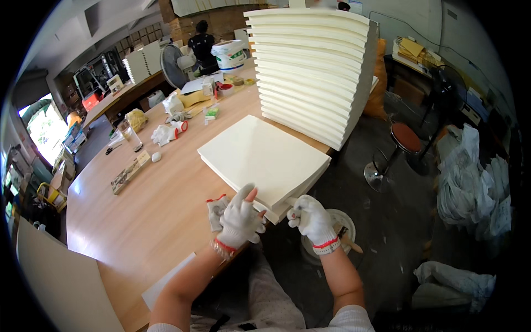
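Both my hands wear white knit gloves with red cuffs, some fingertips bare. A low stack of thick white sheets [265, 157] lies in front of me at the table's edge. My left hand [240, 219] is at its near edge, fingers apart, with the index finger pointing up along the top sheet. At the near right corner is my right hand [312, 220], its fingers curled together by the sheet edges; whatever they pinch is hidden. Beside my left hand lies a loose white glove [216, 212]. Below my right hand stands a bucket [336, 218] with a wooden-handled brush [349, 243].
Behind the low stack rises a tall pile of white layered blocks [310, 72]. The wooden table [149, 221] carries gloves [165, 133], a clear cup [131, 136], tape rolls [225, 87] and a white tub [228, 55]. A stool [405, 138] and plastic bags [470, 182] stand right; a person [202, 47] sits far off.
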`<state>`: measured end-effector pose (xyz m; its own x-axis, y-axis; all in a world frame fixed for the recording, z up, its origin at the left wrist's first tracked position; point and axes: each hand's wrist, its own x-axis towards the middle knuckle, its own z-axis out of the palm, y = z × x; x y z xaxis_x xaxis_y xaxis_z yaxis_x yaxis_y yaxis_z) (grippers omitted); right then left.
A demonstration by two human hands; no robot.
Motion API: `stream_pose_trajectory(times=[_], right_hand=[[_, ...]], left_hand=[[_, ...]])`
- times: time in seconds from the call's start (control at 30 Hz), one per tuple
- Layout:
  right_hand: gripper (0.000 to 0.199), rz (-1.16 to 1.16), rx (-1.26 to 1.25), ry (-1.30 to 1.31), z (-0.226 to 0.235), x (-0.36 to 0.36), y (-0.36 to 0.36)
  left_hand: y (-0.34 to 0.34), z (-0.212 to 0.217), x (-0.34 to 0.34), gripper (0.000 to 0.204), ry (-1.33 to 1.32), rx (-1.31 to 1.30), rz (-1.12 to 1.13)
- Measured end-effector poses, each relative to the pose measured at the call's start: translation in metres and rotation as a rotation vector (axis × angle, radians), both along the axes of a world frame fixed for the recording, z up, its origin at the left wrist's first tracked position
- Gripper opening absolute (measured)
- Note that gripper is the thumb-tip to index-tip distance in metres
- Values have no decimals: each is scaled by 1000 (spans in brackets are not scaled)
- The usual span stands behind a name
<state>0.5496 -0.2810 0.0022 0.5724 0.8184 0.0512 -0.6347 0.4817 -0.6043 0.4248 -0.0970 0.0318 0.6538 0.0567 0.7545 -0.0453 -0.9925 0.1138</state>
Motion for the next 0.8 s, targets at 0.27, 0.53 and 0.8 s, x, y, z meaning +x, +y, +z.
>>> stream_pose_trajectory(times=[0.27, 0.53, 0.8], right_hand=[[11, -84, 134, 83, 26, -1, 14], [25, -173, -86, 137, 23, 9, 18], [58, -54, -177, 175, 40, 50, 85]], left_hand=[[22, 10, 24, 47, 16, -2585, -634], [49, 38, 73, 23, -203, -2385, -258], [140, 64, -60, 20, -196, -2339, -300]])
